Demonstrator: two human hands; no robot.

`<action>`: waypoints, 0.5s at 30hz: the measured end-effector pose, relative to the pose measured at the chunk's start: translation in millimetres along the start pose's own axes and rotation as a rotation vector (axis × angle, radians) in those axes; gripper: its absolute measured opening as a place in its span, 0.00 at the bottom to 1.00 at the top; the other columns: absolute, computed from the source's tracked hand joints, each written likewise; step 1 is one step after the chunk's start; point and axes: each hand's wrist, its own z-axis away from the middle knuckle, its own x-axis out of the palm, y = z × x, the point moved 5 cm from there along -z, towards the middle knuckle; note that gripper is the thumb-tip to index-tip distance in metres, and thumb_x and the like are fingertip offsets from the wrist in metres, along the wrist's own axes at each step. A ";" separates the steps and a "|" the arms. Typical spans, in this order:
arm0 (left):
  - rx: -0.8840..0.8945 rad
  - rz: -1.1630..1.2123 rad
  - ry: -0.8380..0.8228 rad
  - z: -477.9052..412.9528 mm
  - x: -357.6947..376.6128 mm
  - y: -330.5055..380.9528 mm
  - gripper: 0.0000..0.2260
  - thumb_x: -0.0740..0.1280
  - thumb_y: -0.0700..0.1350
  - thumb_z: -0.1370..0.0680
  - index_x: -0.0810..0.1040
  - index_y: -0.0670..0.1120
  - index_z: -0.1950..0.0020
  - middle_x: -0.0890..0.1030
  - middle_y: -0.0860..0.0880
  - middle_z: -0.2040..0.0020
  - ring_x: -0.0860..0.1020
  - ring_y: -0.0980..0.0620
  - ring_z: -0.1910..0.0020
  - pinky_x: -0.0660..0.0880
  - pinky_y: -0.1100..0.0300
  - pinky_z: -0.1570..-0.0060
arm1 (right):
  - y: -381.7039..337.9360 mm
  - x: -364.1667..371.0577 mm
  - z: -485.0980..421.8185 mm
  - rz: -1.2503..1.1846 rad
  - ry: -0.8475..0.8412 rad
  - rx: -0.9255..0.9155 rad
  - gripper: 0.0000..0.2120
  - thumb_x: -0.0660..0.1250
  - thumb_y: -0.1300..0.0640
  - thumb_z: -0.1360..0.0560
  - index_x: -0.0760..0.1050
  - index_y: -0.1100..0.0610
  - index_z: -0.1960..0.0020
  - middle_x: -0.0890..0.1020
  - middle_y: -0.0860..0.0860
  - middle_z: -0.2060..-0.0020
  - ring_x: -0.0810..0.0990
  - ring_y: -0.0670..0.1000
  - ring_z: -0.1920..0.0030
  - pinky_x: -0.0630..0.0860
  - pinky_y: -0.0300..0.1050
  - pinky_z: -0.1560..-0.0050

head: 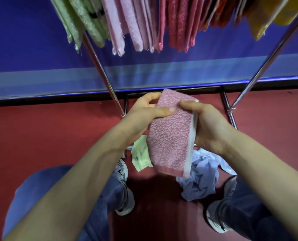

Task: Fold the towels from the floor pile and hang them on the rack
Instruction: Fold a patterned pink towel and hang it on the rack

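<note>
The person held a folded pink towel point(169, 136) in front of the body with both hands, above the red floor point(49, 129) and lower than the row hanging on the rack point(102, 70). The left hand point(141, 113) gripped the upper left edge of this towel. Its thumb point(164, 111) lay flat across the front face, and its fingers point(151, 98) were curled around the edge to the back side. The right hand point(211, 129) gripped the upper right edge, where a white border point(191, 136) ran down the towel. Its thumb pressed on the front near the top corner, and its other fingers were behind the cloth, so they could not be seen well. The towel was tilted between the two hands, with its lower end hanging free.

On the floor under it, between the two shoes point(124, 192), lay the pile: a light green towel point(141, 159) on the left and a crumpled pale blue towel point(202, 178) on the right. The lower end of the pink towel hid a part of both.

On the rack, folded towels hung close side by side: green ones point(78, 23), light pink ones point(127, 26), darker pink ones point(177, 25), orange ones point(259, 21) and yellow ones point(291, 11) at the far right. The metal legs of the rack stood in front of a blue wall point(31, 46).
</note>
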 end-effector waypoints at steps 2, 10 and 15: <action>-0.009 -0.018 -0.027 1.1 -2.2 3.7 0.27 0.76 0.35 0.32 0.75 0.43 0.34 0.86 0.41 0.49 0.84 0.44 0.49 0.80 0.49 0.44 | -6.8 -3.7 -0.3 -0.079 0.033 -0.018 0.16 0.56 0.55 0.18 0.78 0.63 0.43 0.85 0.61 0.51 0.86 0.57 0.56 0.79 0.52 0.48; -0.011 0.219 0.083 4.2 -1.6 7.9 0.23 0.68 0.29 0.25 0.74 0.39 0.31 0.84 0.40 0.52 0.85 0.49 0.58 0.82 0.58 0.56 | -12.9 -11.7 -0.6 -0.075 -0.056 -0.024 0.24 0.60 0.50 0.21 0.75 0.62 0.31 0.80 0.60 0.37 0.80 0.59 0.40 0.74 0.57 0.36; -0.010 0.093 0.237 -1.8 -17.9 4.2 0.23 0.76 0.35 0.29 0.78 0.44 0.35 0.83 0.36 0.47 0.85 0.45 0.55 0.82 0.52 0.50 | 9.5 -9.2 -8.1 0.136 0.040 0.001 0.19 0.63 0.58 0.22 0.75 0.63 0.34 0.81 0.61 0.39 0.81 0.62 0.40 0.77 0.60 0.37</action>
